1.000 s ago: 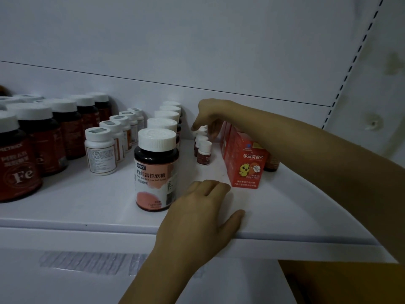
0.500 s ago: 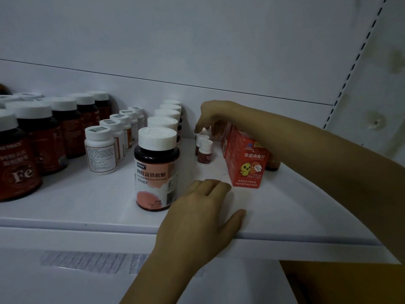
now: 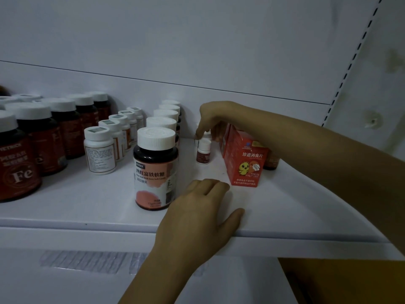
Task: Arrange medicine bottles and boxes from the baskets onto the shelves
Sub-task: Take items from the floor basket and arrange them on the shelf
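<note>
My right hand (image 3: 213, 119) reaches to the back of the white shelf (image 3: 295, 207), its fingers hanging down over a row of small brown bottles with white caps. The front small bottle (image 3: 203, 151) stands free just below my fingertips. The ones behind it are hidden by my fingers, so a grip does not show. My left hand (image 3: 201, 216) rests on the shelf's front edge and holds nothing. It lies just right of a large brown bottle with a pink label (image 3: 155, 170). A red box with a yellow chick (image 3: 245, 165) stands under my right forearm.
Rows of bottles fill the left half of the shelf: large brown Fe bottles (image 3: 18, 159), small white bottles (image 3: 99, 151), and more pink-label bottles behind the front one. Another brown bottle (image 3: 271, 161) stands behind the red boxes. The slotted shelf upright (image 3: 350, 62) is at the right.
My right hand has shifted slightly forward and down along the row of small bottles, now hiding the rear ones. My left hand has stayed on the shelf edge.
</note>
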